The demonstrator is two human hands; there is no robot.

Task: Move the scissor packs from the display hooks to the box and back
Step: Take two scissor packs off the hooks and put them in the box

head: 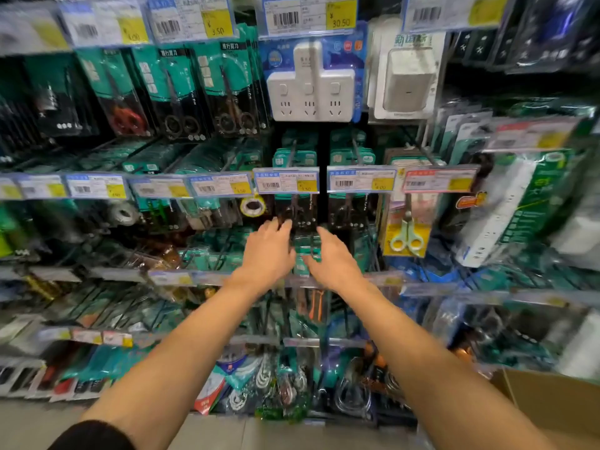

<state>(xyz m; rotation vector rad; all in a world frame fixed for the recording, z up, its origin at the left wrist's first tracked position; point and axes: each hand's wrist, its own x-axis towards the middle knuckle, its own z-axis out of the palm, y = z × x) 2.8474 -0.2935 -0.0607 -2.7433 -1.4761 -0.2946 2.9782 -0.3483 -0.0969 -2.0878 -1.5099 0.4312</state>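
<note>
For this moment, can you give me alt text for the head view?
Two bare hands, left hand and right hand, reach to a dark-and-teal carded scissor pack hanging on a display hook, under a row of blue-and-yellow price tags. A brown cardboard box sits at lower right; the grip is too blurred to judge.

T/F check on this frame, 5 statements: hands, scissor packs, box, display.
1. Both hands reach the dark scissor packs hanging under the centre price tag. True.
2. The left hand holds a pack over the box. False: it is at the display, fingers on the packs; its grip is not clearly closed.
3. The cardboard box sits lower right. True.
4. The yellow-handled scissors hang left of both hands. False: they hang right of the right hand.
5. A white socket adapter hangs above the hands. True.
</note>
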